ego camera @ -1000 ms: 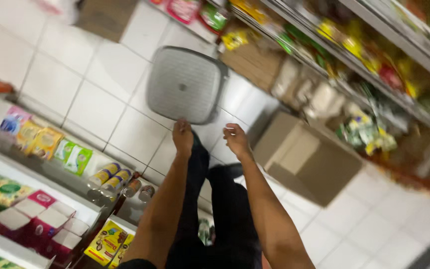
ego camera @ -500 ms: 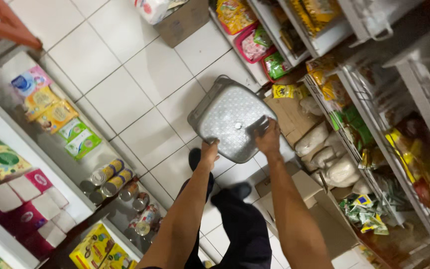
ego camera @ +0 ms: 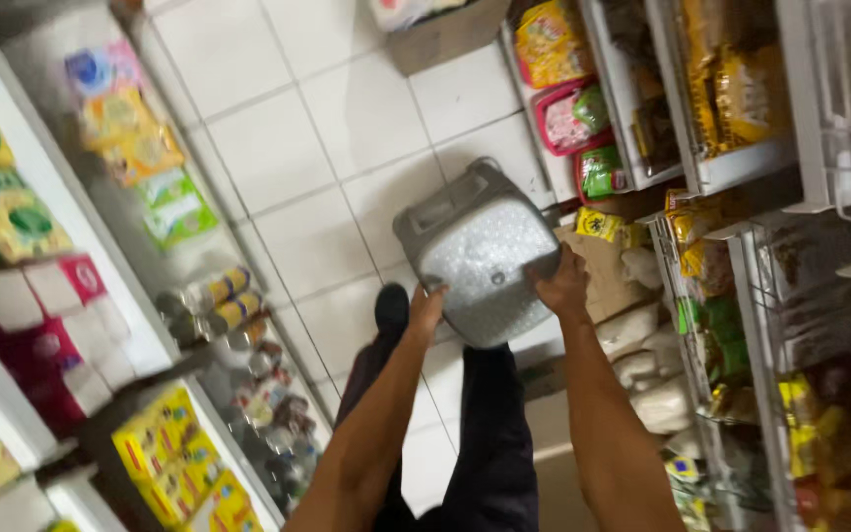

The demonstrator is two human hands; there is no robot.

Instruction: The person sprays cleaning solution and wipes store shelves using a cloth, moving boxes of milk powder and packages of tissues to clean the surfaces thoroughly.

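I look down a shop aisle at a grey plastic stool (ego camera: 478, 258) with a dotted square seat. Both hands grip it by its near edge, just above the white tiled floor (ego camera: 288, 138). My left hand (ego camera: 424, 309) holds the seat's lower left corner. My right hand (ego camera: 562, 285) holds the right edge, next to an open cardboard box (ego camera: 605, 271) of bagged goods. My dark trousers and a black shoe (ego camera: 391, 305) show below the stool.
Shelves on the left (ego camera: 61, 296) carry boxes, packets and a row of cans. Wire shelves on the right (ego camera: 741, 148) hold yellow and green packets. Another cardboard box (ego camera: 440, 34) stands on the floor farther along the aisle.
The stool has come closer to me and lower, from out on the floor ahead to between my hands. Both hands went from reaching toward it to gripping its edge.
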